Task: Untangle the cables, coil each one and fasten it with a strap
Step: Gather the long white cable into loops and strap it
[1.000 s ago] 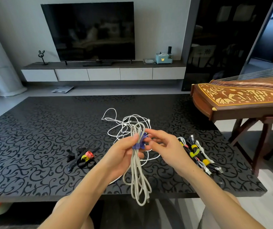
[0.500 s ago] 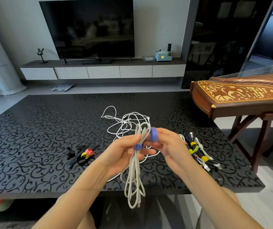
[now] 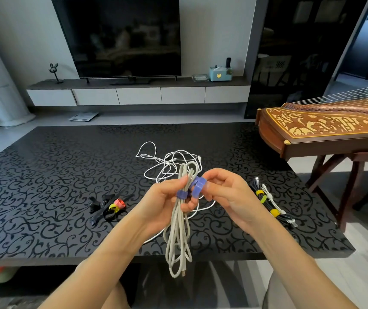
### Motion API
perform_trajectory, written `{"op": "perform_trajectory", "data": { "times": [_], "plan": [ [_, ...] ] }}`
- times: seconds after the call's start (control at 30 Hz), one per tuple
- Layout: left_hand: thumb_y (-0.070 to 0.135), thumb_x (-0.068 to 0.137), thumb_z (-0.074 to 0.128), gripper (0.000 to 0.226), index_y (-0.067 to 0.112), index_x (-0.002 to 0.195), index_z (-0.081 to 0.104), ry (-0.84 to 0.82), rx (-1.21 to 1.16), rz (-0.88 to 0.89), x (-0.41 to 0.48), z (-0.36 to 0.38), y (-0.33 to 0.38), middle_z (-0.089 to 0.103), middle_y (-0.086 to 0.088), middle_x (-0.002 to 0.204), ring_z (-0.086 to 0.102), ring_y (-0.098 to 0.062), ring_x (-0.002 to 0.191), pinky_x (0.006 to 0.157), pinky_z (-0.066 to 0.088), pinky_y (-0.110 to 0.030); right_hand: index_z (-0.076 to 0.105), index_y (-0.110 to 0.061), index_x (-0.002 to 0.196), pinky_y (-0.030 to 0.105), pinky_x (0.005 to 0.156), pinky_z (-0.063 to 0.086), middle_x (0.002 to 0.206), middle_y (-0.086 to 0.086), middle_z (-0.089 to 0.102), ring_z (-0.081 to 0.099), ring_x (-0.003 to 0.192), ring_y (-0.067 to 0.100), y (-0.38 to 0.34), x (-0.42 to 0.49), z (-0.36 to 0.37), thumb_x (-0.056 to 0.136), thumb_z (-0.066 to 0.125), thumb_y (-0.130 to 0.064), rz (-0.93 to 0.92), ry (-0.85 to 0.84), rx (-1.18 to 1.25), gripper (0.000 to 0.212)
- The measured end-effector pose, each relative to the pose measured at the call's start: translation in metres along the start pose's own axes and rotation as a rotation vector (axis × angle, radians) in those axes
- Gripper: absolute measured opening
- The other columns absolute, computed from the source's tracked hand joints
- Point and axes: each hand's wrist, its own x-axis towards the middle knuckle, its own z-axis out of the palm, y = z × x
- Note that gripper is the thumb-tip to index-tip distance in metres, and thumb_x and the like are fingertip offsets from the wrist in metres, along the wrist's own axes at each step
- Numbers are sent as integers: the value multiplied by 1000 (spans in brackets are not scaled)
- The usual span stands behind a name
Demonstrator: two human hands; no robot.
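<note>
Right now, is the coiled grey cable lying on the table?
No: the left hand holds the coiled cable in the air; the right hand pinches its blue strap.

Purple strap [image 3: 197, 186], grey cable [image 3: 178, 230], black scroll-patterned table [image 3: 45, 186]

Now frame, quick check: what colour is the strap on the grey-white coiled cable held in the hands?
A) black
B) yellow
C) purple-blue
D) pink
C: the purple-blue fabric strap is looped round the grey-white coiled cable. The left hand grips the cable and the right hand pinches the strap's loose part.
</note>
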Motion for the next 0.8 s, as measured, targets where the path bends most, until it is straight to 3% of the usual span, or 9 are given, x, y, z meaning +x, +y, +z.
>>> {"op": "perform_trajectory", "data": {
  "times": [0.13, 0.2, 0.33, 0.43, 0.53, 0.63, 0.7, 0.8],
  "plan": [
    [22, 77, 55, 24, -1, 77, 61, -13, 68, 2, 2, 3, 1, 57, -10, 62, 52, -14, 50, 45, 41, -17, 63, -11, 75, 22, 63, 41, 74, 10, 63, 52, 62, 10, -2, 0, 3, 79, 71, -14, -46, 65, -53, 10],
    [21, 76, 55, 23, -2, 79, 56, -7, 30, -5, 2, 2, 1, 56, -12, 63, 54, -16, 53, 44, 43, -17, 62, -9, 70, 24, 67, 45, 74, 10, 60, 52, 65, 14, -2, 1, 3, 79, 65, -21, 18, 135, 91, 15],
    [22, 78, 56, 21, 2, 75, 61, -22, 9, 24, 6, 4, 1, 57, -13, 65, 55, -17, 57, 49, 46, -19, 61, -6, 80, 35, 77, 49, 75, 11, 65, 60, 65, 20, 1, 5, 10, 87, 55, -26, 171, 167, 395, 22],
    [22, 78, 56, 19, 4, 74, 64, -28, 84, 61, 9, 9, 0, 57, -10, 63, 55, -16, 57, 51, 46, -20, 60, -8, 80, 32, 64, 49, 71, 6, 64, 60, 60, 18, -7, 12, 13, 95, 48, -31, 316, 234, 713, 30],
    [22, 79, 57, 24, -2, 82, 55, -23, 204, 86, 11, 8, -5, 57, -9, 62, 51, -17, 55, 49, 42, -19, 54, -10, 76, 32, 72, 47, 58, 0, 58, 55, 63, 14, -15, 20, 5, 98, 47, -27, 386, 387, 967, 28],
    [21, 80, 61, 26, -3, 87, 54, 26, 155, 123, 12, 9, -9, 56, -7, 60, 49, -18, 56, 49, 42, -20, 42, -13, 63, 22, 50, 39, 43, -5, 39, 38, 36, 9, -14, 27, 1, 101, 42, -23, 405, 444, 1068, 38],
    [22, 80, 64, 25, 0, 90, 57, 118, 50, 165, 15, 10, -5, 53, -4, 58, 49, -15, 53, 47, 41, -18, 34, -17, 61, 17, 33, 21, 39, -7, 30, 25, 26, 5, -15, 28, -4, 102, 36, -23, 342, 481, 989, 42],
    [24, 84, 52, 18, 6, 83, 53, 237, -220, 247, 23, 7, 8, 47, -1, 59, 49, -9, 51, 46, 43, -15, 39, -15, 66, 17, 33, 12, 49, -2, 32, 19, 31, 5, -12, 18, -12, 99, 40, -14, 184, 554, 369, 33]
  ]
}}
